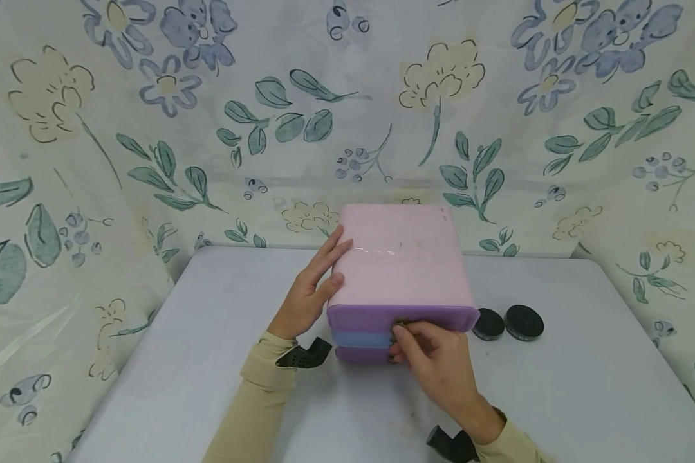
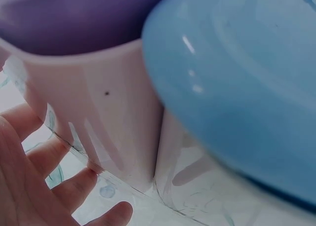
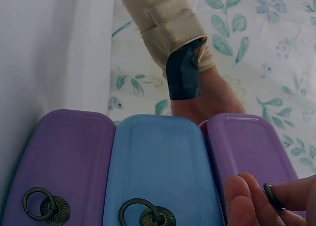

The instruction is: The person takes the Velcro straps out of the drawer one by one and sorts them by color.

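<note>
Over the bench, right grip pinches the top ring; left grip, fingers straight, touches the box: steady it, pull gently

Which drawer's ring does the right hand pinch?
The top purple drawer: the right hand pinches its ring; no hand touches those on the blue drawer or bottom purple drawer.

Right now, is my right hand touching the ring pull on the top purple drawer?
Touching. The right wrist view shows the right hand pinching the ring pull of the top purple drawer, with digits against it.
</note>
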A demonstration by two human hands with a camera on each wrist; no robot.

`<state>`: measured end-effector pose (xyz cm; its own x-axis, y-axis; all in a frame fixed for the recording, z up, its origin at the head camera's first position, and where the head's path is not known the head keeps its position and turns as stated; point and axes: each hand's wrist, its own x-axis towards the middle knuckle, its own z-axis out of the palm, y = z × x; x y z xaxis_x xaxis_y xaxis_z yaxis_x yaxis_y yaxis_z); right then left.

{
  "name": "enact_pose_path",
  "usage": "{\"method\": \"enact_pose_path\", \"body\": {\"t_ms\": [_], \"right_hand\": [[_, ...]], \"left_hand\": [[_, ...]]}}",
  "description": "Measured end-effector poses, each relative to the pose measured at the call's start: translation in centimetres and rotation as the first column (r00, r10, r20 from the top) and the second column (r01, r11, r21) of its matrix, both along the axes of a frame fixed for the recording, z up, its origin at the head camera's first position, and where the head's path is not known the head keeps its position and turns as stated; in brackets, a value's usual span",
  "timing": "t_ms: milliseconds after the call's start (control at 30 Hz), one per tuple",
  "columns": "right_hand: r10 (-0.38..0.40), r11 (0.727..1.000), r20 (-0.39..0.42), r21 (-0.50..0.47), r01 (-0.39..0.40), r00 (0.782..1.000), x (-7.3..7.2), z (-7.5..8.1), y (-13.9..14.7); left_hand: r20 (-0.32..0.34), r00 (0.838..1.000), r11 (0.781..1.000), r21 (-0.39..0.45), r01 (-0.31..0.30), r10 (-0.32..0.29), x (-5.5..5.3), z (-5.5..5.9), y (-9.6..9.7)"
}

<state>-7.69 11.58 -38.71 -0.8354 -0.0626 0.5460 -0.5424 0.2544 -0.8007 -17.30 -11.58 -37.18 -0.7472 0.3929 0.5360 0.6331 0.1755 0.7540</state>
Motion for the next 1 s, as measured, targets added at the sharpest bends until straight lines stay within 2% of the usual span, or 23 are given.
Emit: {"method": "enact_pose_path", "body": {"t_ms": [267,633,1000], "right_hand": [[-0.007,1.000,-0.005,-0.009,0.007,1.000,-0.5,0.1,0.0],[0.013,0.999,0.030,-0.035,-0.012,0.999,-0.8,-0.1,-0.1],[-0.045,0.999,0.005,0.022,0.045,0.999,-0.3,-1.1,0.4]], "left_hand": [[0.000,1.000,1.000,0.001,0.002,-0.002,0.0,0.0,0.1],[0.000,1.000,1.000,-0.005,-0.014,0.014,-0.1,0.1,0.0],[-0.001,1.000,1.000,-0.008,-0.012,0.012,0.1,0.1,0.1]]}}
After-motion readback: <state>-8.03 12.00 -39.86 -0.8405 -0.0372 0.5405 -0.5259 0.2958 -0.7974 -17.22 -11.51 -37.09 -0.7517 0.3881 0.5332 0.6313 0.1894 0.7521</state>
